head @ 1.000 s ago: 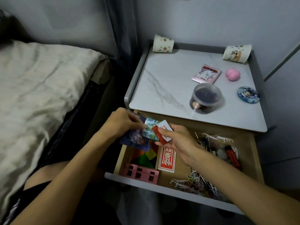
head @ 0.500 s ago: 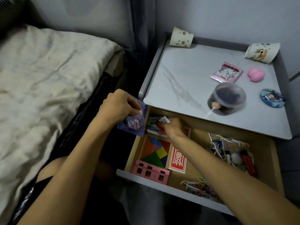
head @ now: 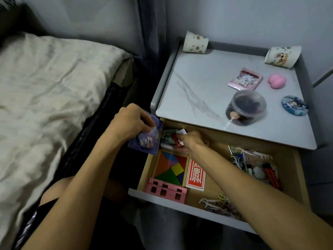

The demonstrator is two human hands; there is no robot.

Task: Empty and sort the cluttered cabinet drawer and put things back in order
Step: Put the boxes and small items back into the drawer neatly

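At the back left corner of the open light-wood drawer (head: 300, 179): one small red-and-white paper packet (head: 176, 140), pinched by the curled fingertips of the right hand (head: 191, 141) over a greenish printed card (head: 167, 136).

Just outside the drawer's left wall: one glossy purple square card with a cartoon figure (head: 146, 141), gripped at its top edge by the left hand (head: 132, 121), fingers bent over it.

Drawer floor:
- one multicoloured tangram in a wooden frame (head: 171, 167)
- one flat red-and-white printed card (head: 196, 175)
- one cluster of pink plastic blocks with square holes (head: 166, 190)
- loose white and pastel floss picks (head: 216, 204), too tangled to count

Marble-patterned cabinet top (head: 198, 83):
- two printed paper cups on their sides (head: 195, 42) (head: 282, 56)
- one pink foil sachet (head: 245, 79)
- one smooth pink heart-shaped lump (head: 277, 80)
- one round blue badge (head: 294, 105)
- one clear lidded plastic jar (head: 246, 107)
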